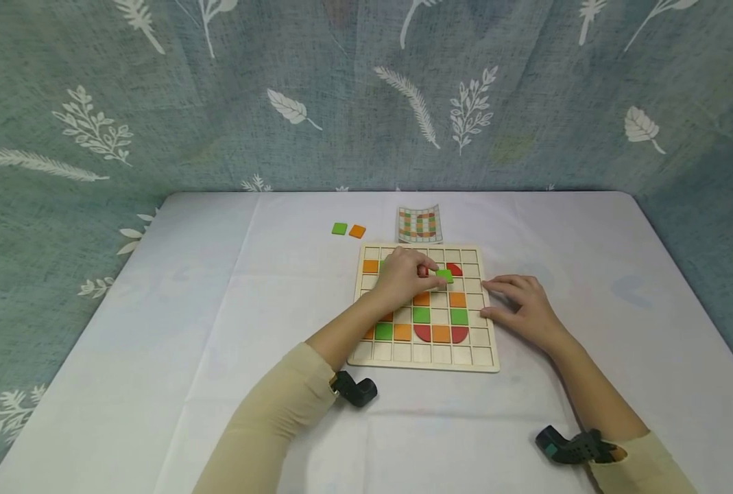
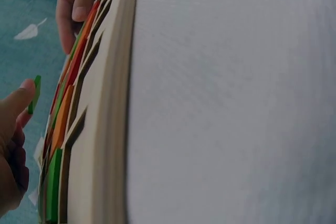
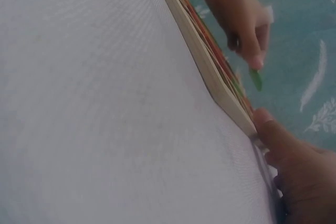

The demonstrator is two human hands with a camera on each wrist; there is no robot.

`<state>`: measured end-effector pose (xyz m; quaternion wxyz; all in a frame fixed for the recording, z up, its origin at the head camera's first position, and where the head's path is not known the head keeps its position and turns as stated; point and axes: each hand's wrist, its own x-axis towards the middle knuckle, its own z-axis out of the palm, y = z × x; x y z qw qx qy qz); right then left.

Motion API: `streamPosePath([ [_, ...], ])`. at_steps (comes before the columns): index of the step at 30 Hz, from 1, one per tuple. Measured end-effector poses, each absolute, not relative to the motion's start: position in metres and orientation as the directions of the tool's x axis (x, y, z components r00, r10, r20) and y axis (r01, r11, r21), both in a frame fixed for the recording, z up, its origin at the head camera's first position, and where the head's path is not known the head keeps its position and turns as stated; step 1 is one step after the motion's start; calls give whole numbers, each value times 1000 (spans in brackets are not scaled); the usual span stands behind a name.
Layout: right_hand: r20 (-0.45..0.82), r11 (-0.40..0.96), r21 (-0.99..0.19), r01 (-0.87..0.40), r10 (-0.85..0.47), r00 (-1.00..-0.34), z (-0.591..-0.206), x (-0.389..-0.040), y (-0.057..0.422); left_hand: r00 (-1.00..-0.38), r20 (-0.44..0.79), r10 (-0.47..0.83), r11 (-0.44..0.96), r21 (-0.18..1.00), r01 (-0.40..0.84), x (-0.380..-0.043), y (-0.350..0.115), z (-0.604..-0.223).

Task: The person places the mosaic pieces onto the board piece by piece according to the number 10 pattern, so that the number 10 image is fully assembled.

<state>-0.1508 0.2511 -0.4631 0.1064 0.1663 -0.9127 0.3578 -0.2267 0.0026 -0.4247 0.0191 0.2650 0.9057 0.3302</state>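
Note:
A wooden grid board [image 1: 423,353] lies on the table, several of its squares filled with orange, green and red pieces. Between thumb and fingertip, my left hand [image 1: 401,278] pinches a green square tile [image 1: 444,276] over the upper right part of the board. The tile also shows above the board in the left wrist view, held by the left hand [image 2: 11,129]. My right hand [image 1: 524,310] rests on the table with relaxed fingers, its thumb and fingertips at the board's right edge. The left hand and forearm hide some of the squares on the left.
Behind the board's far edge lies a pattern card [image 1: 419,225] with a coloured grid. To the left of the card are a loose green tile [image 1: 339,228] and an orange tile [image 1: 357,231]. A white cloth [image 1: 156,357] covers the table, and a leaf-patterned curtain [image 1: 341,96] hangs behind.

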Motion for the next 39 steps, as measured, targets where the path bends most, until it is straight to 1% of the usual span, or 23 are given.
streamPosePath([
  [10,315,682,-622,-385,-232,-920,-462,-152,250,-856,80,511,698,543,467,-228,11,-427],
  [18,321,683,-620,-387,-230,-919,-461,-154,252,-851,86,517,722,490,488,-227,23,-428],
  [21,322,679,-623,-388,-229,-918,-460,-154,252,-853,92,514,721,492,488,-226,26,-430],
  [26,319,679,-623,-389,-233,-919,-460,-154,252,-855,109,508,700,526,483,-228,24,-433],
  [34,303,700,-609,-372,-228,-925,-464,-152,251,-848,147,509,606,638,475,-236,3,-431],
  [39,315,698,-609,-377,-223,-923,-464,-152,252,-874,139,466,583,694,422,-246,-16,-429],
])
